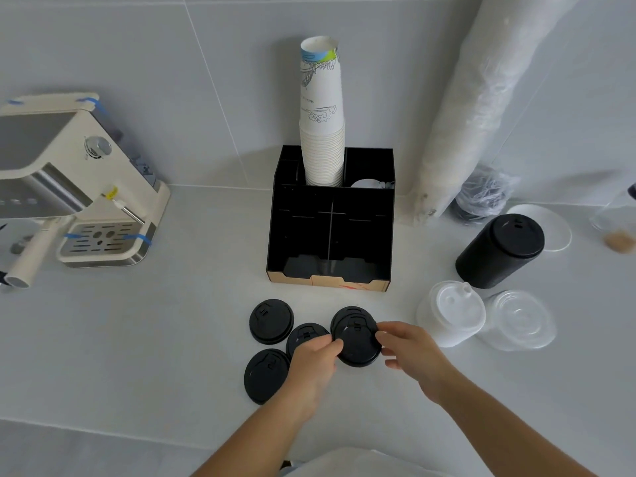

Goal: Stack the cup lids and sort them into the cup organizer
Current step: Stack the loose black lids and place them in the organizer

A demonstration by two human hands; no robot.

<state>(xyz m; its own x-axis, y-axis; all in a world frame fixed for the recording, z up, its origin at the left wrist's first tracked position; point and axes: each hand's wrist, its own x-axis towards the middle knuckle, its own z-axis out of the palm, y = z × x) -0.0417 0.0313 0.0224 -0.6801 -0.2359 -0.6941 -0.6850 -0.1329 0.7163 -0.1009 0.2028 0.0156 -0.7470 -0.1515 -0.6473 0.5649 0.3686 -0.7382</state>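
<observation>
Several black cup lids lie on the white counter in front of the black cup organizer. I hold one black lid between both hands, just over another black lid behind it. My left hand grips its left edge and partly covers a lid. My right hand pinches the right edge. Two more black lids sit to the left, one farther back and one nearer.
A tall stack of paper cups stands in the organizer's back section. At right are a stack of white lids, clear lids and a tall stack of black lids. A coffee machine is at left.
</observation>
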